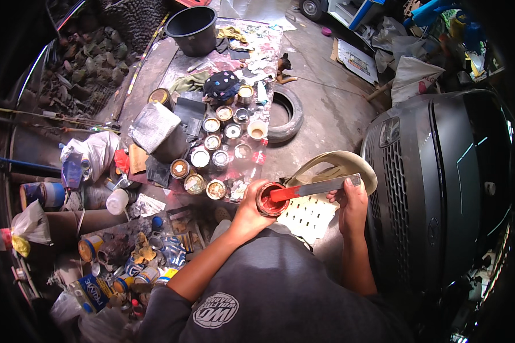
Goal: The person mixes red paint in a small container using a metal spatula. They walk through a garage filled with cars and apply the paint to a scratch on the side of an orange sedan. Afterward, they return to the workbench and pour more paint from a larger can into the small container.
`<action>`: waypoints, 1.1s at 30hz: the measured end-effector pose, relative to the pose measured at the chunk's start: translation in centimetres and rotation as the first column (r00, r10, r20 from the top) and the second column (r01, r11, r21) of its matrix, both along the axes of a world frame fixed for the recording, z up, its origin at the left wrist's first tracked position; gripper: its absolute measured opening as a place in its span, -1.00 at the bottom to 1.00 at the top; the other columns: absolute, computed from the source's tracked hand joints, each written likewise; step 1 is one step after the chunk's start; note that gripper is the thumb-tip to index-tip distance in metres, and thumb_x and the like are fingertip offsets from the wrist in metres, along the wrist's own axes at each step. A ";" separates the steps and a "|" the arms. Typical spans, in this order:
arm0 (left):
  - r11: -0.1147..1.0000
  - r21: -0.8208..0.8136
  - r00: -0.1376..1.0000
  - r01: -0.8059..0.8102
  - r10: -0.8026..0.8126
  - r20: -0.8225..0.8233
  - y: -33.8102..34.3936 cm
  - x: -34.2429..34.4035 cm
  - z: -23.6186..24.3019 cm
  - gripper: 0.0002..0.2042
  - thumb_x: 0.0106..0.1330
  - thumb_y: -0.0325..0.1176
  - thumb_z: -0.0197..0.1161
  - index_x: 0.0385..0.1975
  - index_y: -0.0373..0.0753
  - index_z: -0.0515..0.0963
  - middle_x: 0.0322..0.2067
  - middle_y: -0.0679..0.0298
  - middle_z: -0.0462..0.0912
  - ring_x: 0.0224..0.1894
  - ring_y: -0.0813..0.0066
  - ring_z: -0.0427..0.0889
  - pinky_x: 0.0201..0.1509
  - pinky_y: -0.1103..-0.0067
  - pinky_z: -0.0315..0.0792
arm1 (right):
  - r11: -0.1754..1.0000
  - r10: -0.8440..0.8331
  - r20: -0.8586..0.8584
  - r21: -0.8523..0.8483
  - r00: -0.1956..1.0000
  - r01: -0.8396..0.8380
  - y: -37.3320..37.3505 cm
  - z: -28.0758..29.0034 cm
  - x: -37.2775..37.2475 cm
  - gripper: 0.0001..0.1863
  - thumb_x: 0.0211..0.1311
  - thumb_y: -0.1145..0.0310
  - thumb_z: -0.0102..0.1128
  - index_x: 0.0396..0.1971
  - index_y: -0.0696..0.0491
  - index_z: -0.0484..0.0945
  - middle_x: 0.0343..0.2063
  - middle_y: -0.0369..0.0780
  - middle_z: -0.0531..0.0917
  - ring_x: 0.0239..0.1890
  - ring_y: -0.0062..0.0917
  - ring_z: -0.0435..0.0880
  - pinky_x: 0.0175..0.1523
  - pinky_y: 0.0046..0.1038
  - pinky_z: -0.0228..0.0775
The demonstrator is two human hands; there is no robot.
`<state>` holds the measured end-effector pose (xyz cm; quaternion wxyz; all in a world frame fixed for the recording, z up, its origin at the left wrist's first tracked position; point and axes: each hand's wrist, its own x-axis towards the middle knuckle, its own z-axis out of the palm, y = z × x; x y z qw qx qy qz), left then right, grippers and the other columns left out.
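Note:
My left hand [250, 208] is wrapped around a small open can of red paint [272, 207], tilted so its inside shows. In my right hand [352, 207] is a flat metal stirring stick [320, 187], gripped at its far right end. The stick's left end is coated in red and reaches into the can's mouth. Whether its tip touches the bottom is hidden. Just beyond my hands stands a cream plastic chair [349, 162] with a slotted seat.
Several paint cans [233, 131] crowd the stained table [177, 66], with a black bucket [191, 34] at its far end. A tire [294, 114] lies beside it, near a dog [283, 67]. A grey car [423, 188] stands close on my right. Cluttered containers [149, 274] lie at left.

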<state>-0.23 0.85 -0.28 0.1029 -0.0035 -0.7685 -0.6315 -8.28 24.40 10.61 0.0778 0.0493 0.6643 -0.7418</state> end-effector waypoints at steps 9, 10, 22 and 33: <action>0.913 0.271 0.893 0.304 -0.372 0.253 0.8 -1.6 3.5 -0.14 -0.02 -0.51 0.57 0.35 -0.25 0.25 0.21 0.16 0.50 0.30 0.37 0.52 0.44 0.45 0.37 | 0.959 -0.115 0.160 -0.239 0.980 0.151 2.1 -1.4 -1.6 -0.80 0.62 0.28 -0.08 -0.17 0.07 0.47 -0.41 -0.25 0.61 -0.41 -0.58 0.58 -0.27 -0.50 0.49; 0.906 0.290 0.881 0.308 -0.386 0.272 0.9 -1.8 3.7 -0.14 -0.02 -0.51 0.57 0.34 -0.25 0.25 0.21 0.16 0.50 0.30 0.37 0.51 0.44 0.45 0.36 | 0.960 -0.102 0.148 -0.243 0.984 0.137 2.3 -1.3 -1.9 -0.79 0.62 0.28 -0.08 -0.18 0.07 0.47 -0.42 -0.26 0.61 -0.42 -0.59 0.58 -0.27 -0.50 0.48; 0.787 0.236 0.730 0.570 -0.617 0.294 3.7 -3.2 4.2 -0.16 -0.04 -0.53 0.56 0.34 -0.28 0.30 0.20 0.15 0.52 0.30 0.38 0.50 0.44 0.46 0.34 | 0.987 -0.156 0.036 -0.030 0.987 0.157 5.3 1.6 -2.7 -0.77 0.53 0.24 0.13 -0.04 0.08 0.55 -0.40 -0.36 0.55 -0.51 -0.69 0.54 -0.41 -0.60 0.40; 0.664 0.194 0.625 0.722 -0.746 0.228 5.1 -3.5 5.2 -0.14 -0.04 -0.49 0.58 0.34 -0.29 0.29 0.19 0.15 0.52 0.28 0.39 0.51 0.42 0.46 0.36 | 0.990 -0.101 0.071 -0.090 0.992 0.107 7.4 1.2 -2.4 -0.82 0.56 0.24 0.07 -0.14 0.03 0.54 -0.45 -0.35 0.57 -0.53 -0.72 0.51 -0.47 -0.61 0.34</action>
